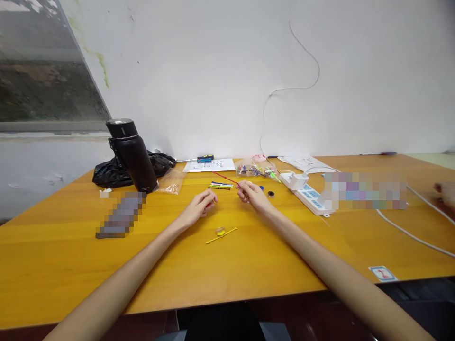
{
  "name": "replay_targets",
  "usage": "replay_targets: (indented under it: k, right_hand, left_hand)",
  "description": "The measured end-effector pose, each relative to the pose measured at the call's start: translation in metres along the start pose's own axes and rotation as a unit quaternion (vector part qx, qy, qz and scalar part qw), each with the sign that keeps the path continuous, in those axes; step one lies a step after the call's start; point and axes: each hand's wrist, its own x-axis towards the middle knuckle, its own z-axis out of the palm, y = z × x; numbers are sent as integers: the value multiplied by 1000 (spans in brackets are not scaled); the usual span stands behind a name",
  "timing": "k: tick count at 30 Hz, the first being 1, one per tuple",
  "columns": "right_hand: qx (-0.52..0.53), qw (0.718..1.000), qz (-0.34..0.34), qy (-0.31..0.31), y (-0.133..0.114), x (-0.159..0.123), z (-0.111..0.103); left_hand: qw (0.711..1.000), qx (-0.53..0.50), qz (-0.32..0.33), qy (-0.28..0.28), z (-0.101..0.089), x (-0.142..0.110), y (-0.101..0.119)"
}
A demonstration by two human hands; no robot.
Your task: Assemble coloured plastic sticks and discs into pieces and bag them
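Note:
My right hand (250,193) pinches one end of a thin red plastic stick (225,177), which points up and left over the table. My left hand (199,206) is closed near it, its fingers curled inward; whether anything is in them is hidden. Between and beyond the hands lies a small row of similar thin sticks (220,185) in blue, white, green-yellow and black. Nearer me, a yellow stick (222,236) lies beside a small round yellow piece (220,231). A black ring-like piece (271,194) and a blue one (262,188) sit beyond my right hand.
A black bottle (133,156) stands at left by a black plastic bag (106,173) and a blurred dark flat object (122,215). A bag of small coloured parts (256,168), paper (223,165) and a screwdriver (205,159) lie behind. A power strip (313,201) with cables is at right.

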Motion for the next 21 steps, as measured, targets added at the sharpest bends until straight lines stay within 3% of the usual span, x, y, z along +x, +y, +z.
replay_targets:
  k: [4,9,15,21]
  right_hand:
    - [-155,987,-51,-2,16,-1,5]
    - [-308,949,-68,10,28,10,13]
    - [-454,885,-56,91,29,25,22]
    - [-459,882,-45,100,35,30,20]
  left_hand:
    - [990,132,57,-14,5,-3,2]
    - [984,163,65,-11,5,-2,-2]
    - [998,24,57,21,2,3,-14]
    - [995,-74,49,55,1,10,-15]
